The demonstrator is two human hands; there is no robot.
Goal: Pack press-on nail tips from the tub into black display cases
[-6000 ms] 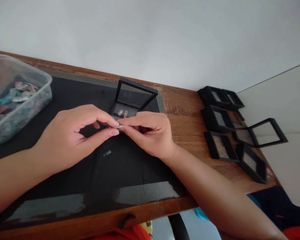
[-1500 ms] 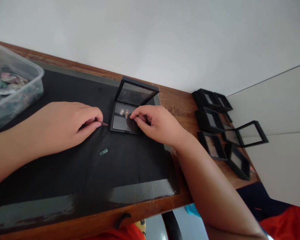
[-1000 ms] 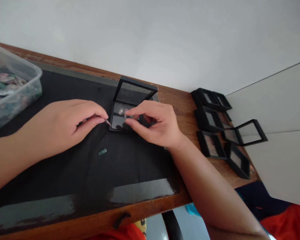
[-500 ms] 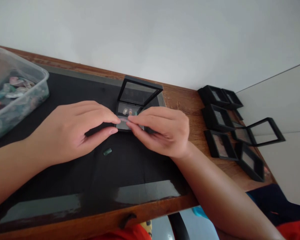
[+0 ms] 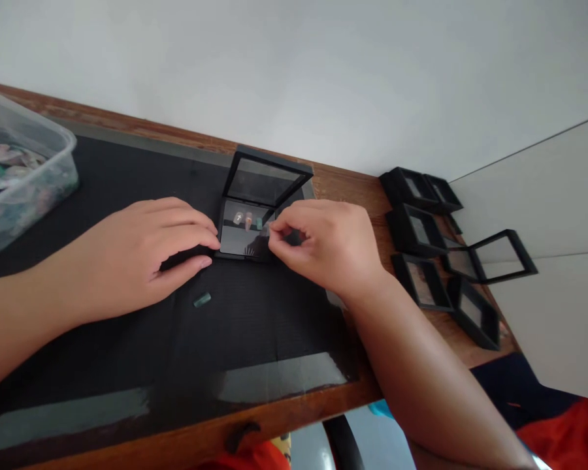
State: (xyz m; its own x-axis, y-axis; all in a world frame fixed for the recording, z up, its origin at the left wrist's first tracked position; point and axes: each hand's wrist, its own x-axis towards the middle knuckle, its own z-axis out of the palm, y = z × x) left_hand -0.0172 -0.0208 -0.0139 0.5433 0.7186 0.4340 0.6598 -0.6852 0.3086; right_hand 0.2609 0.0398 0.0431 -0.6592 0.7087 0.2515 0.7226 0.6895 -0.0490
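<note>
A black display case (image 5: pixel 245 245) stands with its framed lid (image 5: pixel 269 179) raised and its clear film showing. On the film lie a clear stone (image 5: pixel 238 218), a pinkish stone (image 5: pixel 248 221) and a green stone (image 5: pixel 259 223). My right hand (image 5: pixel 326 245) pinches a small pale stone at the right side of the film, mostly hidden by thumb and forefinger. My left hand (image 5: pixel 147 251) is open, its fingertips at the case's left edge, with nothing visible between them. A dark green stone (image 5: pixel 202 299) rests on the black mat in front of the case.
A clear plastic tub (image 5: pixel 39 170) of mixed stones stands at the left. On the wooden table at the right are several black display cases (image 5: pixel 414 232), one with its lid (image 5: pixel 502 256) open. A pale wall rises behind.
My right hand has moved right, away from my left, with the pale stone in its pinch. My left hand has let go of that stone. The view has shifted slightly.
</note>
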